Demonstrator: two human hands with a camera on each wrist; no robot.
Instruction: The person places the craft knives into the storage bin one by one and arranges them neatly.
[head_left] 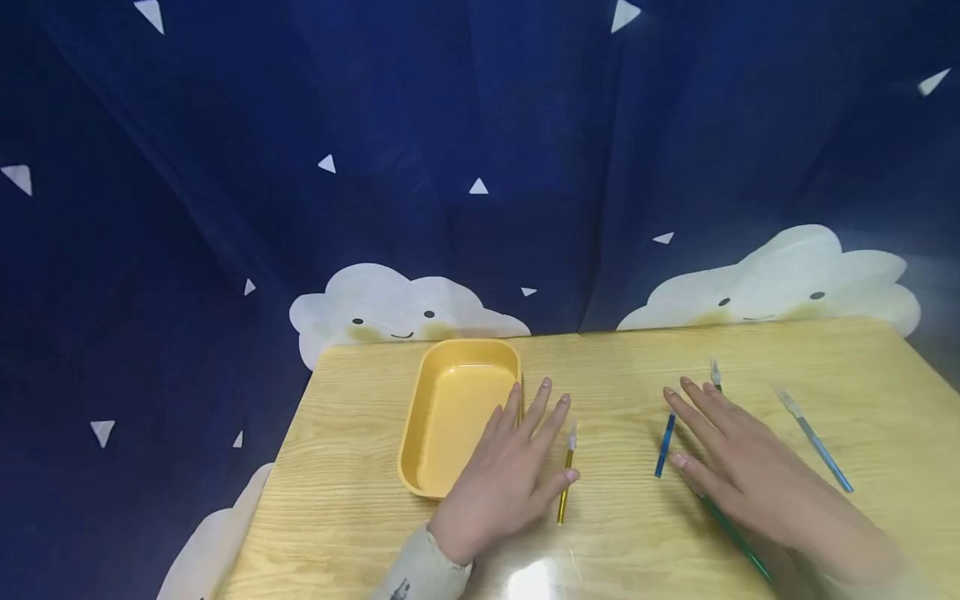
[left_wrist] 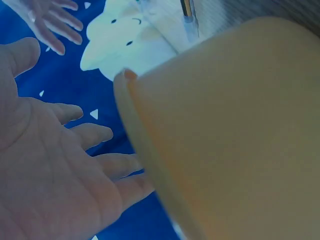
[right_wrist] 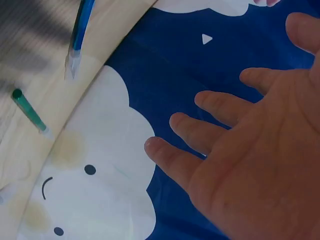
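Note:
My left hand (head_left: 502, 479), fingers spread and palm down, overlaps the right side of a yellow plastic tray (head_left: 450, 433). Just right of its thumb lies a slim gold craft knife (head_left: 566, 487) with a clear cap. My right hand (head_left: 750, 467) is held palm down with fingers extended, holding nothing. By its thumb is a blue craft knife (head_left: 664, 446); the right wrist view shows a blue handle (right_wrist: 82, 25) with a clear cap. A green rod (head_left: 738, 537) runs partly hidden beneath the right hand, and a clear-capped tip (head_left: 716, 375) shows beyond its fingers.
A light blue craft knife (head_left: 821, 450) lies right of the right hand. Everything stands on a light wooden table (head_left: 345, 433). Behind the far edge hangs a dark blue curtain (head_left: 420, 167) printed with clouds and white triangles.

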